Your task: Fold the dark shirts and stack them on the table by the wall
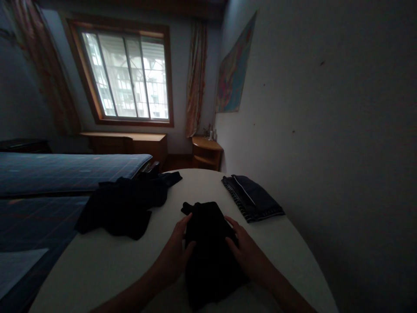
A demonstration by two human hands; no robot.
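Observation:
A black piece of clothing [210, 252] lies folded into a narrow shape on the white round table in front of me. Its exact kind is too dark to make out. My left hand [177, 252] holds its left edge, thumb over the top. On the opposite edge is my right hand [243, 248], gripping with its thumb also on the cloth. A small dark flap sticks out at the garment's far left corner. Some fingertips are hidden by the cloth or lost in shadow.
Left on the table [198, 182], a dark garment [127, 204] lies spread and rumpled. A folded dark garment [257, 198] with a patterned band lies at right, near the wall [325, 174]. A bed with a blue plaid cover [71, 169] stands at left.

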